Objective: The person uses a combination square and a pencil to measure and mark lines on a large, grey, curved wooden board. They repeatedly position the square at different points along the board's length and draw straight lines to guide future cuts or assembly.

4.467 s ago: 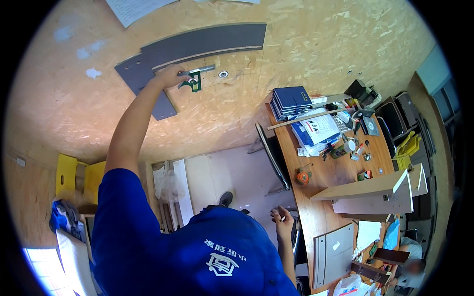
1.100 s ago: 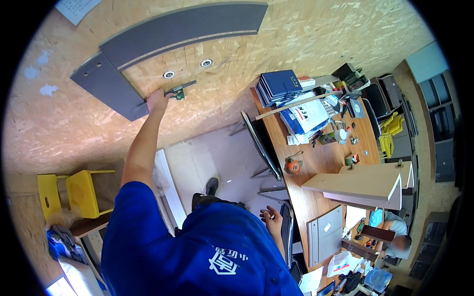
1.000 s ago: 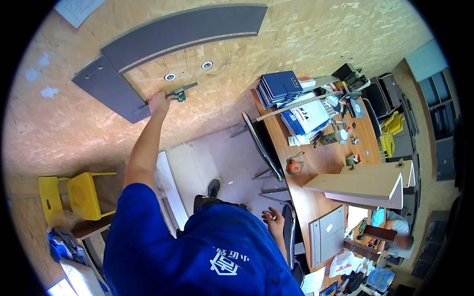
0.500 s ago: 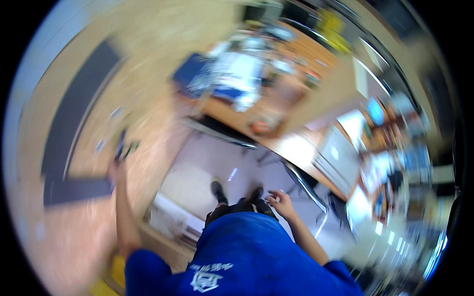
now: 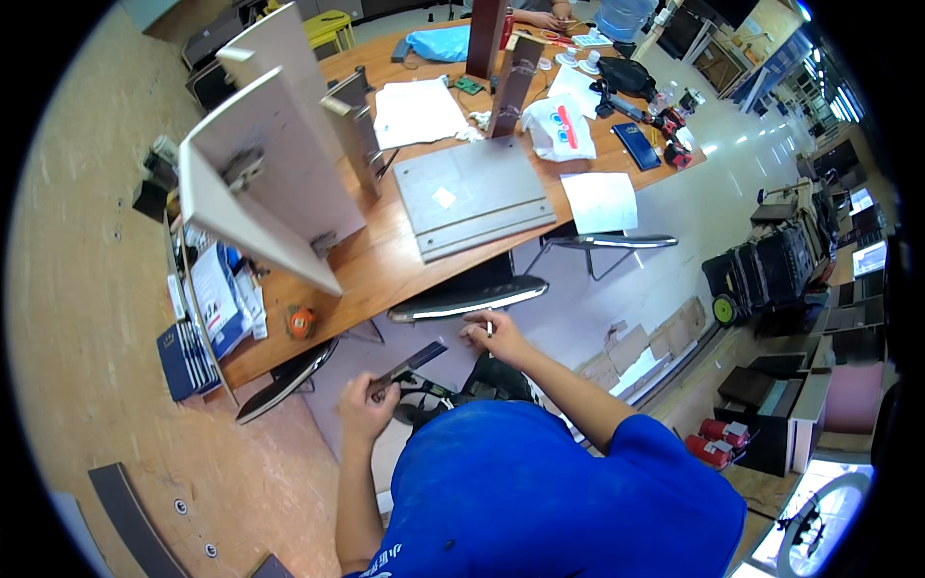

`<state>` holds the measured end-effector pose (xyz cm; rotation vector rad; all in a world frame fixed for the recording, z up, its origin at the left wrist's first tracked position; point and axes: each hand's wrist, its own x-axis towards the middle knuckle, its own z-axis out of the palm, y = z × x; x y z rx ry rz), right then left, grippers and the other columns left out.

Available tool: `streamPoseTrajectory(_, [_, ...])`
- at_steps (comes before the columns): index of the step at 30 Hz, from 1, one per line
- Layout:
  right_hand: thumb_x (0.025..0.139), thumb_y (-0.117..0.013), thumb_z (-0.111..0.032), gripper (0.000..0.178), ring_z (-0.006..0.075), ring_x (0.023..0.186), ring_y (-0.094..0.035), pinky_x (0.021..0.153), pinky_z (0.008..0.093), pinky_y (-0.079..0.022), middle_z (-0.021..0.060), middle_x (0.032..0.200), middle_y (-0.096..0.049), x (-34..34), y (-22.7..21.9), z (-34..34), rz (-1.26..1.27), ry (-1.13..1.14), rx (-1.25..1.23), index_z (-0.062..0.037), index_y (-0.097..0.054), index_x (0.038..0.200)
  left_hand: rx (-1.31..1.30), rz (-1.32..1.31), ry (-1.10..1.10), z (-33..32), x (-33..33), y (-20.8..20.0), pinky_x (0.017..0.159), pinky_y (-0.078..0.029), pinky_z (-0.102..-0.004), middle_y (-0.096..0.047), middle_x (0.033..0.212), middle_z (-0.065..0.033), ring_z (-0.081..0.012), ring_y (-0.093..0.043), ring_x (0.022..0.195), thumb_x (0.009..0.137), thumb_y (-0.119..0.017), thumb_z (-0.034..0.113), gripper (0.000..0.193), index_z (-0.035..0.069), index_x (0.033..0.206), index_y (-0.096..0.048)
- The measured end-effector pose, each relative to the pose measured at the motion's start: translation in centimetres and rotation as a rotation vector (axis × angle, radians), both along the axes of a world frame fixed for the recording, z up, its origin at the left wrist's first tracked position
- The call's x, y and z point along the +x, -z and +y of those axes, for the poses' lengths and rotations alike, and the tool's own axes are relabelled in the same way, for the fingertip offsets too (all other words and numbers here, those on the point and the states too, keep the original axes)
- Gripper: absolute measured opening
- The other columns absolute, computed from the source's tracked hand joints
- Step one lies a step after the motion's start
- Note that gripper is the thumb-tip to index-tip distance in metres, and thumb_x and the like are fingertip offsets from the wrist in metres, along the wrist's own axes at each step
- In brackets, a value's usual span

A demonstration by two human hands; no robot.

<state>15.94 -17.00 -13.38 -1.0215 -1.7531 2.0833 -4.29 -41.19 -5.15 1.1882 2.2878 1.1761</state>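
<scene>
My left hand (image 5: 366, 409) is closed round a dark, flat-bladed tool (image 5: 416, 361), which looks like a small try square. Its blade points up and right; a greenish-black part below it may belong to it. My right hand (image 5: 496, 335), fingers curled, holds a short, thin white stick (image 5: 489, 328) whose kind I cannot make out. Both hands are in front of my body, short of the wooden table (image 5: 361, 279). Beyond them on the table lies a grey panel (image 5: 472, 197) with grooves and a white label.
A pale angled board assembly (image 5: 279, 193) stands at the table's left, near an orange tape measure (image 5: 301, 321). Black chairs (image 5: 472, 297) line the near edge. Papers, a white bag (image 5: 559, 130) and power tools (image 5: 674, 135) lie farther right. Another person's hands (image 5: 549, 19) show at the far side.
My view has swung round so the table now lies ahead. My left hand, with the dark tool, has come in toward my body; my right hand is now raised near the chair.
</scene>
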Motion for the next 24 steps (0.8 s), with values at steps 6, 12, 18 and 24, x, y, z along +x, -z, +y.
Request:
streamPoseTrajectory(6, [0.098,-0.064,-0.01,0.029,0.0148,0.079,-0.072,0.07,0.0279,-0.057,0.011,0.096,-0.077,10.9,4.0,11.3,-0.051,0.193,0.105,0.005,-0.064,0.122,-0.023,0.075,0.249,24.7,-4.7,-8.5,0.062,-0.05,-0.036,-0.066,0.07,-0.0153,-0.0281,-0.065,0.063,0.084,-0.077,0.021,0.025,0.002,0.082,-0.062])
streamPoseTrajectory(12, [0.099,-0.063,-0.008,0.028,0.0152,0.079,-0.072,0.07,0.0261,-0.057,0.0117,0.095,-0.076,21.7,3.9,19.3,-0.198,0.546,0.091,0.0039,-0.063,0.124,-0.17,0.317,0.374,44.2,-15.2,3.0,0.063,-0.051,-0.0433,-0.065,0.073,-0.0221,-0.0365,-0.065,0.067,0.086,-0.073,0.039,0.043,-0.003,0.085,-0.067])
streamPoseTrajectory(18, [0.099,-0.063,-0.007,0.027,0.0174,0.079,-0.07,0.066,0.0265,-0.057,0.0115,0.098,-0.069,33.9,3.6,13.8,-0.539,0.785,0.129,0.0032,-0.064,0.123,-0.54,0.162,0.477,53.6,-19.0,17.3,0.074,-0.055,-0.0456,-0.071,0.086,-0.0262,-0.0396,-0.07,0.081,0.083,-0.072,0.046,0.05,-0.004,0.089,-0.073])
streamPoseTrajectory(24, [0.102,-0.055,-0.011,0.031,0.0188,0.078,-0.072,0.064,0.0305,-0.057,0.0146,0.1,-0.074,39.1,5.3,2.1,-0.767,0.926,-0.233,0.0015,-0.056,0.13,-0.625,0.031,0.48,56.7,-20.3,23.3,0.075,-0.055,-0.0438,-0.072,0.085,-0.0239,-0.0377,-0.07,0.081,0.084,-0.07,0.045,0.051,-0.005,0.094,-0.074])
